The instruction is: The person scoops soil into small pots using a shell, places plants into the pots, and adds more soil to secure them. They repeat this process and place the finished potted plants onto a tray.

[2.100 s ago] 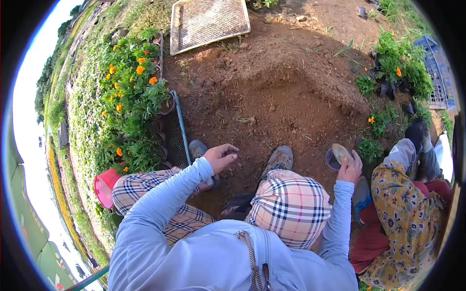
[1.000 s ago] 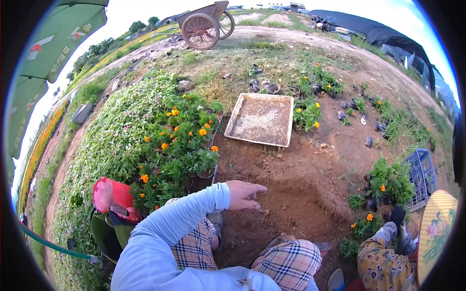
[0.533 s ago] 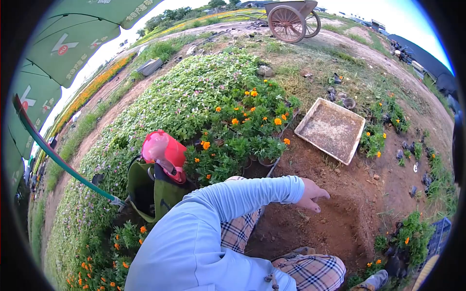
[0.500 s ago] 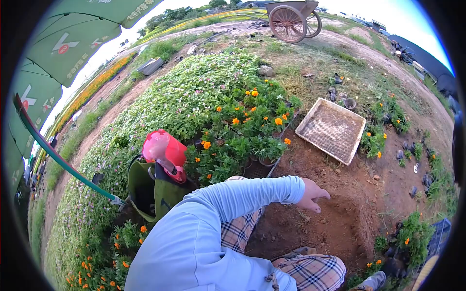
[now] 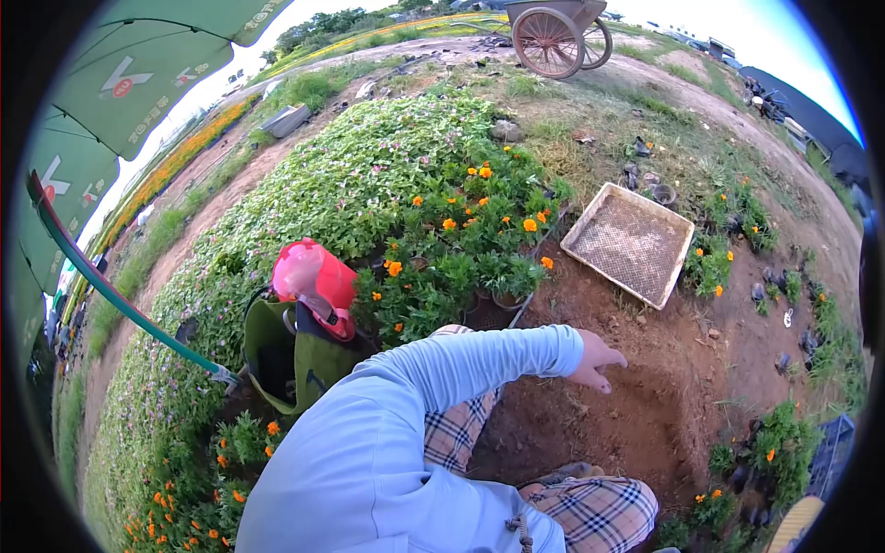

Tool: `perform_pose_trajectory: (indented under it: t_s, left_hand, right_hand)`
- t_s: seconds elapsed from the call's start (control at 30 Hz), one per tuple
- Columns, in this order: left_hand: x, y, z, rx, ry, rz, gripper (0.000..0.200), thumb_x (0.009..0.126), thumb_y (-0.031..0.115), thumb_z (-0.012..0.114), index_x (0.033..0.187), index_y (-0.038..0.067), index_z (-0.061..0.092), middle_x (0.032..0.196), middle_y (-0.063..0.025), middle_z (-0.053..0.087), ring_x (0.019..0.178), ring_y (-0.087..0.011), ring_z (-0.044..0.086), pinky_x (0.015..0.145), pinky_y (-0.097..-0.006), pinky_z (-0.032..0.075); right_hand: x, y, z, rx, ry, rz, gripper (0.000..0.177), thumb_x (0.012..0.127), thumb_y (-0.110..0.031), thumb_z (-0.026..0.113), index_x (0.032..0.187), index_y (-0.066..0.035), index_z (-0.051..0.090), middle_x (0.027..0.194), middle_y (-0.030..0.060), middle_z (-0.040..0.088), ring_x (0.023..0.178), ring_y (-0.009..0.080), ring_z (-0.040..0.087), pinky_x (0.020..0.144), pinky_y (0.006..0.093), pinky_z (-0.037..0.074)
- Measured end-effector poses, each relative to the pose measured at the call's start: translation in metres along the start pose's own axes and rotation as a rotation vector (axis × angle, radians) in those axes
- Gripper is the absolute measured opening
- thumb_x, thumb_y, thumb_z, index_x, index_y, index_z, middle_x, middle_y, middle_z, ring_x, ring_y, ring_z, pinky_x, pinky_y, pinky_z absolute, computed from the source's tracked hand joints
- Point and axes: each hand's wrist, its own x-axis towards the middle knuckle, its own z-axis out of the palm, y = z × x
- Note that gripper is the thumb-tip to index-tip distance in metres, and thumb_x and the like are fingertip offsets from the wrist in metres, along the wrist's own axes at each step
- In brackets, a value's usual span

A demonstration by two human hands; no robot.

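My left hand [image 5: 597, 360], in a light blue sleeve [image 5: 498, 361], reaches over bare brown soil [image 5: 627, 415]. Its fingers are apart, and I see nothing held in them. A shallow hollow in the soil lies just below the hand, beside my plaid-trousered knees [image 5: 595, 511]. Beyond the hand, a dirty cream mesh tray [image 5: 630, 244] rests on the ground. Potted orange marigolds [image 5: 470, 235] stand to the upper left of the hand. My right hand is out of view.
Left of me stands a green bag [image 5: 318, 364] with a pink, clear-fronted item [image 5: 313, 281] on top. A green curved pole [image 5: 120, 295] rises toward a large umbrella [image 5: 138, 83]. A two-wheeled cart [image 5: 558, 37] stands far back. A blue crate [image 5: 831, 452] sits at right.
My left hand has risen slightly, and its fingers have shifted. A grey object at the bottom right has mostly dropped out of view. The tray and plants stay put.
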Motion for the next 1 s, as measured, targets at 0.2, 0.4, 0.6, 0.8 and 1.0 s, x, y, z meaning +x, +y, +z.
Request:
perform_pose_trajectory:
  t_s: [0.2, 0.4, 0.6, 0.8, 1.0]
  left_hand:
    - [0.007, -0.01, 0.006, -0.051, -0.016, 0.014, 0.053, 0.075, 0.029, 0.054, 0.119, 0.007, 0.034, 0.088, -0.0127, 0.055, 0.076, -0.0236, 0.055, 0.068, -0.032, 0.044]
    - [0.01, 0.002, 0.011, -0.187, -0.094, -0.046, 0.049, 0.076, 0.013, 0.051, 0.121, 0.007, 0.033, 0.084, -0.0087, 0.054, 0.075, -0.016, 0.054, 0.069, -0.0268, 0.044]
    - [0.017, -0.005, 0.02, -0.212, -0.078, -0.023, 0.049, 0.075, 0.02, 0.054, 0.118, 0.007, 0.035, 0.08, -0.0091, 0.055, 0.066, -0.0161, 0.053, 0.062, -0.0276, 0.044]
    - [0.022, -0.009, 0.026, -0.202, -0.101, -0.055, 0.05, 0.075, 0.019, 0.054, 0.119, 0.007, 0.035, 0.079, -0.0094, 0.055, 0.066, -0.0165, 0.053, 0.062, -0.0276, 0.043]
    - [0.028, -0.006, 0.028, -0.157, -0.139, -0.094, 0.05, 0.074, 0.019, 0.055, 0.119, 0.007, 0.035, 0.08, -0.0103, 0.055, 0.067, -0.0172, 0.054, 0.062, -0.0277, 0.044]
  right_hand:
    - [-0.038, 0.01, 0.028, 0.094, -0.044, 0.028, 0.025, 0.078, -0.024, 0.043, 0.098, -0.013, 0.052, 0.103, 0.0098, 0.047, 0.087, 0.0301, 0.051, 0.074, 0.0391, 0.042]
    - [-0.059, 0.05, 0.044, 0.085, 0.028, 0.12, 0.025, 0.078, -0.024, 0.043, 0.098, -0.013, 0.052, 0.104, 0.0097, 0.046, 0.087, 0.0301, 0.051, 0.075, 0.0394, 0.042]
    - [-0.082, 0.123, 0.012, -0.223, 0.144, 0.285, 0.025, 0.078, -0.024, 0.044, 0.098, -0.013, 0.053, 0.106, 0.0096, 0.046, 0.088, 0.03, 0.051, 0.075, 0.0397, 0.042]
    - [-0.084, 0.136, -0.044, -0.459, 0.206, 0.551, 0.025, 0.077, -0.024, 0.044, 0.097, -0.012, 0.053, 0.108, 0.0094, 0.045, 0.088, 0.0302, 0.051, 0.076, 0.0399, 0.042]
    - [-0.1, 0.194, -0.045, -0.523, 0.077, 0.764, 0.024, 0.077, -0.021, 0.045, 0.096, -0.009, 0.053, 0.105, 0.0108, 0.048, 0.09, 0.0318, 0.05, 0.076, 0.04, 0.041]
